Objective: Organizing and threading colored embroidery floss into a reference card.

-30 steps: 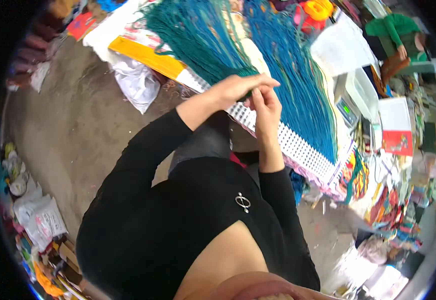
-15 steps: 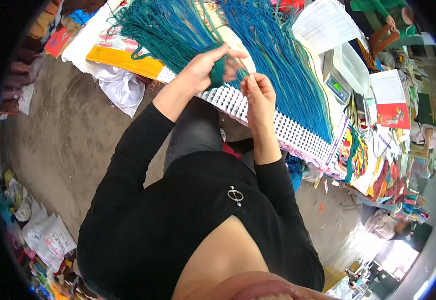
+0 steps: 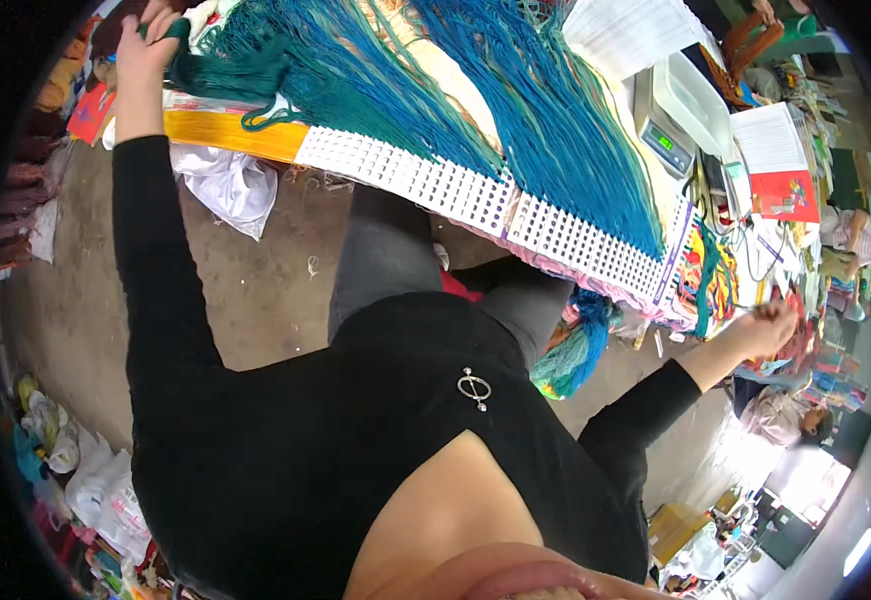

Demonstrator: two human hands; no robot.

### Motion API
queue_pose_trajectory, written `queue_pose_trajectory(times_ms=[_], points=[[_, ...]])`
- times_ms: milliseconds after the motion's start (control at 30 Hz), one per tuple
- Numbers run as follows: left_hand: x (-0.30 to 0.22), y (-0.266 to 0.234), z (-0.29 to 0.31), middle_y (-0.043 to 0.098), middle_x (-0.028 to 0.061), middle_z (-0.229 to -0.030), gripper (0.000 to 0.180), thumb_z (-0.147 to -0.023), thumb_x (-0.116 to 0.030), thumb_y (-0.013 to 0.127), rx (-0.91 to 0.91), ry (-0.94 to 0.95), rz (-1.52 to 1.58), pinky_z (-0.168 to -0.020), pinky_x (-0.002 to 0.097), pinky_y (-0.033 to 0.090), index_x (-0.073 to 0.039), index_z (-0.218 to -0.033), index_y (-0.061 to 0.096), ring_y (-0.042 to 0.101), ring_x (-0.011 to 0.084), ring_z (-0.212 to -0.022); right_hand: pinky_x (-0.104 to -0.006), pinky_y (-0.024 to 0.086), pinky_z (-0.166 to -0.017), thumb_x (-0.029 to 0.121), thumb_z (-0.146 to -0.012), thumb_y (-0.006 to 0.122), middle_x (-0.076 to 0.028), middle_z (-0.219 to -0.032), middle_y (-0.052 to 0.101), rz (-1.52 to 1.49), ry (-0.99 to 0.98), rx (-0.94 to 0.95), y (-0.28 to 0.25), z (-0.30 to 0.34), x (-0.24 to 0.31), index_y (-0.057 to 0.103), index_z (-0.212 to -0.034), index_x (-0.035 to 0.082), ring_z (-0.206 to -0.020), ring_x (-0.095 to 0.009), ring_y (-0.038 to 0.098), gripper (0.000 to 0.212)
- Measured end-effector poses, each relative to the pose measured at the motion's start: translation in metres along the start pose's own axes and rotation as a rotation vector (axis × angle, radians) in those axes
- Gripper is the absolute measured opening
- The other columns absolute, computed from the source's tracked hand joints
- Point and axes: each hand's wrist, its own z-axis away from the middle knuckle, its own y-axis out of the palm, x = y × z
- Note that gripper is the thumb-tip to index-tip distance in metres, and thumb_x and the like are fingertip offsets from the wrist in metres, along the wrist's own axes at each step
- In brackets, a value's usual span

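At the far left, my left hand (image 3: 149, 50) is closed round a bundle of dark green yarn (image 3: 226, 75), whose strands run over the table toward the other threads. My right hand (image 3: 771, 328) is stretched out far to the right, beside heaps of coloured yarn. Its fingers look curled together, a little blurred, and anything in them is too small to make out. Between my hands, long blue and green threads (image 3: 566, 130) lie over the table. Their near ends meet a white strip with rows of dark holes (image 3: 406, 175) along the front edge.
A digital scale (image 3: 668, 148) with a white tray stands at the right, near stacked paper sheets (image 3: 631, 35) and a red printed sheet (image 3: 786, 197). Yellow threads (image 3: 231, 135) and a white bag (image 3: 226, 185) are at the left. Blue-green yarn (image 3: 581, 345) hangs below the table. Other people sit farther right.
My hands were together over the middle of the strip and have swung wide apart. The left went far left with the green yarn; the right went far right.
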Motion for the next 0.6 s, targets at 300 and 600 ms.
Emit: queue_pose_trajectory(times_ms=[300,600], points=[[0.301,0.075,0.083,0.06,0.0125,-0.113,0.05,-0.094,-0.042,0.043,-0.395,-0.845,-0.37,-0.064,0.0233,0.049,-0.002,-0.122,0.05,0.06,0.0153,-0.082,-0.0219,0.047,-0.055,0.006,-0.086,0.058,-0.007,-0.072,0.064,0.142,0.67,1.218,0.156,0.306,-0.053,0.061,-0.093,-0.002,-0.062,-0.011,0.062,0.011],[0.344,0.087,0.099,0.063,0.0089,-0.083,0.04,-0.089,-0.037,0.055,-0.414,-1.14,-0.668,-0.048,0.0241,0.041,0.001,-0.102,0.059,0.059,0.0137,-0.064,-0.0244,0.044,-0.051,0.019,-0.083,0.058,-0.004,-0.064,0.063,0.369,0.725,1.214,0.171,0.36,-0.092,0.065,-0.085,0.0,-0.053,-0.009,0.056,0.021]])
